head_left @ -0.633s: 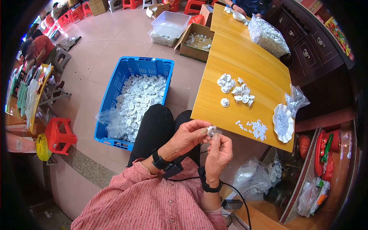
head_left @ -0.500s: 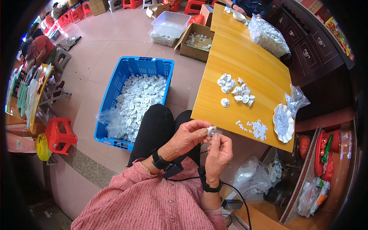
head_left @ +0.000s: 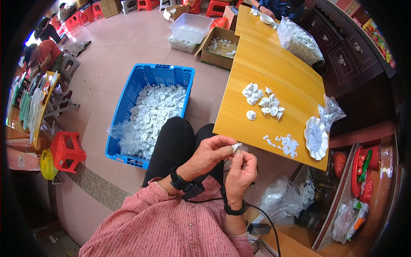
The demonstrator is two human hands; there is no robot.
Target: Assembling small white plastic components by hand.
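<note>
Just past the table's near edge, my left hand (head_left: 210, 153) pinches a small white plastic disc-shaped part (head_left: 236, 146) between thumb and fingers. My right hand (head_left: 242, 174) is closed too, its thumb and fingertips pressed to the same part from the right; whether it also holds something tiny is hidden. On the wooden table (head_left: 252, 51), several similar white parts (head_left: 272, 103) lie in a loose group. Nearer me is a scatter of tiny pale pins (head_left: 290, 146). More of these fill a white scalloped dish (head_left: 324, 150) by the right edge.
A blue crate (head_left: 123, 100) heaped with white parts stands on the floor left of my knees. Beyond it are a cardboard box (head_left: 214, 59) and a clear tub (head_left: 188, 21). A bulging clear bag (head_left: 299, 40) sits near another person's hand (head_left: 267, 11). A red stool (head_left: 67, 150) stands left.
The white part has turned between my fingers, from face-on to more edge-on. My right hand has shifted slightly left and its fingers have closed in tighter.
</note>
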